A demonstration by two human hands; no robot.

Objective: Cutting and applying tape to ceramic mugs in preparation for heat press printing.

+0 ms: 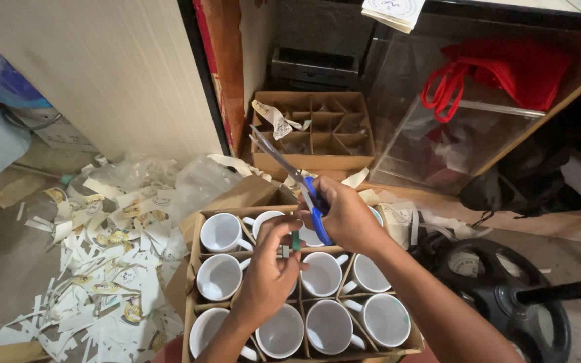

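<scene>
My right hand [347, 215] grips blue-handled scissors [284, 165], whose open metal blades point up and to the left. Just below it, my left hand [270, 269] pinches a small greenish piece [295, 240] between fingertips, close to the scissor handles. Both hands hover over a cardboard box [194, 269] with dividers, which holds several white mugs [220, 232] standing upright with their openings up.
Many cut paper scraps and printed stickers [109, 269] litter the floor at left. An empty divided cardboard box [317, 131] stands behind. A clear plastic case [452, 134] with red bags [506, 67] is at right; a black weight plate [499, 282] lies at lower right.
</scene>
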